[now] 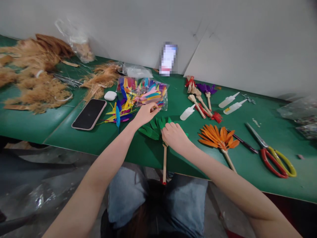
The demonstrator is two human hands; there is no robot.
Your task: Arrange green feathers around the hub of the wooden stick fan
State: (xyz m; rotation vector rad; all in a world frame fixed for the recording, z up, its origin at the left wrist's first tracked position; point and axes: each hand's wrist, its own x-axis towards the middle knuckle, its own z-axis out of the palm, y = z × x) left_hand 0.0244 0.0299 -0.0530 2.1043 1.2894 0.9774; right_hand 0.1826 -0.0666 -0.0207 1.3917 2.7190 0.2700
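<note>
My right hand (173,135) is closed over the base of a green feather fan (150,132), where its feathers meet a wooden stick (164,163). The stick points toward me past the table's front edge and has a red tip. My left hand (148,112) is above the fan's upper left feathers, fingers curled and pinched by the lower edge of a clear bag of multicoloured feathers (148,92). What sits between its fingertips, if anything, is too small to make out. Loose feathers (118,114) in blue, yellow and purple lie left of that hand.
An orange feather fan (218,137), a dark pen (244,142) and scissors (274,157) lie on the right. Behind are small glue bottles (187,112) and wooden sticks (201,102). On the left are a phone (89,114), a white case (110,96) and tan fibres (39,86).
</note>
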